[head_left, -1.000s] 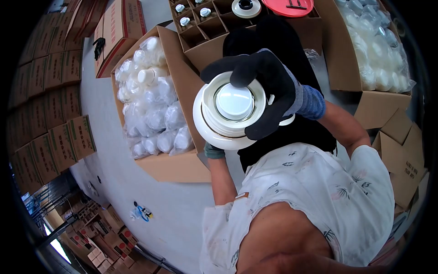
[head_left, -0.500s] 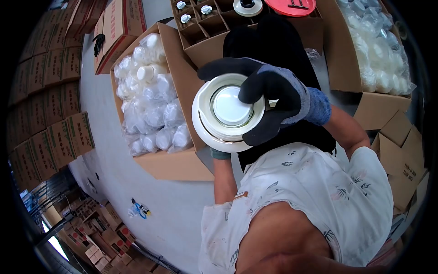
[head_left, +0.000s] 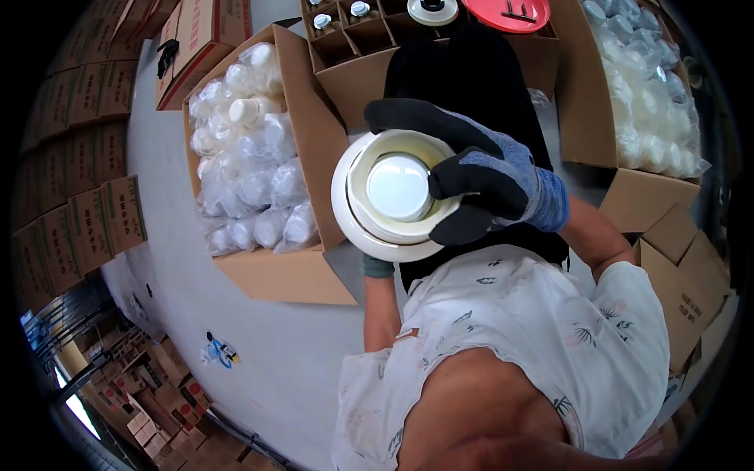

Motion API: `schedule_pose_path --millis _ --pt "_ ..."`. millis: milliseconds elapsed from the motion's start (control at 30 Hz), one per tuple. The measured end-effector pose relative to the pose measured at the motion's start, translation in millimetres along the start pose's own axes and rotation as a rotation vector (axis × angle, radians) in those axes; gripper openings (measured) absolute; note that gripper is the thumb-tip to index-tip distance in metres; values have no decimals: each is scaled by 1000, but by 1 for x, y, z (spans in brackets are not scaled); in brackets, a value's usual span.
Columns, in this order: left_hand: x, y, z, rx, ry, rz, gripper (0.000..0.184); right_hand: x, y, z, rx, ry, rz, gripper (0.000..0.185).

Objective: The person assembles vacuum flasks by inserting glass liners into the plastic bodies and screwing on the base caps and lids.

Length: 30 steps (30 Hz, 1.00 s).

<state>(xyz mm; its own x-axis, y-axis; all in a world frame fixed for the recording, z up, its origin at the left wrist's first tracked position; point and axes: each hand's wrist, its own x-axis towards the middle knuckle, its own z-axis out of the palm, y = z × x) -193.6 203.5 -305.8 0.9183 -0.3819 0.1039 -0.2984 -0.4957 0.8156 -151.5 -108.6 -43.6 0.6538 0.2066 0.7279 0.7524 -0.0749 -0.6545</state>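
A white flask-like vessel [head_left: 341, 206] faces the camera top-on, with a cream collar [head_left: 360, 174] and a round white stopper [head_left: 398, 187] in its middle. My right hand [head_left: 491, 177], in a black and blue glove, is closed on the right side of the collar. Its forefinger stretches along the upper rim, and another fingertip touches the stopper's edge. Under the vessel is my left hand; only its green-grey glove cuff [head_left: 377, 267] shows, and the fingers are hidden.
An open carton [head_left: 310, 133] of plastic-wrapped white parts stands left, another carton [head_left: 583, 118] right. Ahead, a divided carton [head_left: 353, 78] holds several capped items, with a red lid [head_left: 506, 14] and a white round part [head_left: 433, 11] on top. Flattened cardboard [head_left: 683, 282] lies right.
The right hand has shifted slightly right, its fingers moving back off the stopper's face to its edge. More of the collar's inner wall shows. The whole view has shifted a little.
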Motion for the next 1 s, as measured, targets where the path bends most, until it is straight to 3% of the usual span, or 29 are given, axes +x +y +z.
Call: schedule_pose_path --millis 67,200,267,400,633,1000 --pt "-4 0 -1 1 2 -6 43 1 -12 -11 112 -104 150 34" --pt "-11 -2 -2 -1 1 -12 43 4 -9 -15 144 -78 140 37" --pt "-14 -2 -2 -3 -4 -14 43 7 -5 -14 -41 -11 -33 36" --pt "-18 -2 -2 -1 -3 -18 43 13 -8 -21 -85 -90 -24 35" --pt "-12 -5 -15 15 1 -19 43 1 -1 -19 175 37 74 33" --pt "-9 -4 -14 14 11 -19 43 1 -15 -35 -29 18 76 33"
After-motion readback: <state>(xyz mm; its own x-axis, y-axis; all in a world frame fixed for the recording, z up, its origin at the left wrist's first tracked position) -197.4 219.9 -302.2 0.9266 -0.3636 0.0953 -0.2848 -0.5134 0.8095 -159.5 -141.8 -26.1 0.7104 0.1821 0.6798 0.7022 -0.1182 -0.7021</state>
